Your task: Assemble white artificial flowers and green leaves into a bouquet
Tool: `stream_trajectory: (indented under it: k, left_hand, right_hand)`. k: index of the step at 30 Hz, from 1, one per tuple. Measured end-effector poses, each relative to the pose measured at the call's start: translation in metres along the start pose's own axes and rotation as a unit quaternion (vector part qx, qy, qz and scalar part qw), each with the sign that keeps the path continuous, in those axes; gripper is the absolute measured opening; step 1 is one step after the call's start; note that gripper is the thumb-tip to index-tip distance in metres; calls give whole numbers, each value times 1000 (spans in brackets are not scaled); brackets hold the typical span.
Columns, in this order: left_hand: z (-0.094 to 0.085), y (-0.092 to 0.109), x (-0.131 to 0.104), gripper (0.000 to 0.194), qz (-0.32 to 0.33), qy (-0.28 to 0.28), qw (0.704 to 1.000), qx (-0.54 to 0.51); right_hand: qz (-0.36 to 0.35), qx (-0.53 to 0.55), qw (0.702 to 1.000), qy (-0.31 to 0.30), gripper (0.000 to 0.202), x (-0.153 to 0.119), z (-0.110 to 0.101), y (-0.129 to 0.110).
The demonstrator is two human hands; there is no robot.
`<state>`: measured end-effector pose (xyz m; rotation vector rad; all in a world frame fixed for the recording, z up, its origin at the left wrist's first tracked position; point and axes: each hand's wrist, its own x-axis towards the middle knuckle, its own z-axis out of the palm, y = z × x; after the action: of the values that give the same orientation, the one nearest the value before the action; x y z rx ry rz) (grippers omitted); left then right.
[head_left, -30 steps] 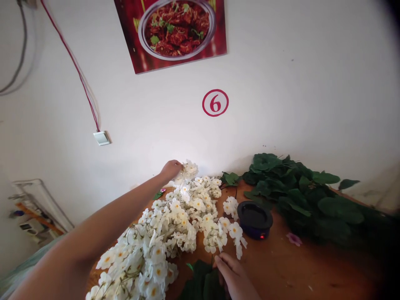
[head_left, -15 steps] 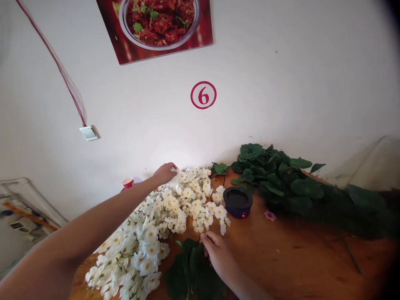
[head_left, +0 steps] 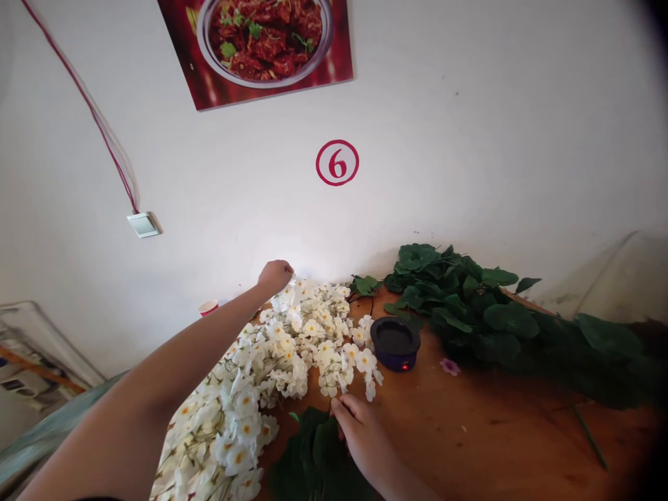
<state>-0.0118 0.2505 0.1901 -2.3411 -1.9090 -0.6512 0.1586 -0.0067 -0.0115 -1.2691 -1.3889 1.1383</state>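
Left hand, far left of round black-and-blue pot: fingers curled, grip unclear, by white yellow-centred flower heap, left of pot, axis near-left to far-right. Right hand, nearer than pot: thumb and finger pinching dark-green broad-leaf bunch, stem pointing away.

The table was brown. White flowers lay on it in a big heap on the left. A round dark pot with a little red light sat beside them. A pink flower lay near the pot, and green leaves were piled at the back right.
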Motion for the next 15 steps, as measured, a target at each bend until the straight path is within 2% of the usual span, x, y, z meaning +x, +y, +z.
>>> stream_trajectory:
  k: [2,4,8,10,12,15]
  left_hand:
    - [1,1,8,24,-16,6,1000,1]
    - [11,1,7,24,-29,-5,1000,3]
    - [44,2,-13,27,-37,-55,998,6]
    - [49,1,-24,35,-41,-53,998,4]
    - [41,-1,-33,39,-39,-35,999,-5]
    - [11,-2,-48,45,-21,24,999,-23]
  right_hand:
    - [-4,-9,1000,10,39,0,0,-2]
    - [-8,-23,999,21,39,0,-1,-4]
    - [-19,-44,999,26,38,-1,-2,-7]
    - [-15,-48,999,21,37,-2,-2,-7]
    - [-12,-53,998,14,37,-2,-3,-7]
    - [-24,-59,998,10,38,-1,-4,-6]
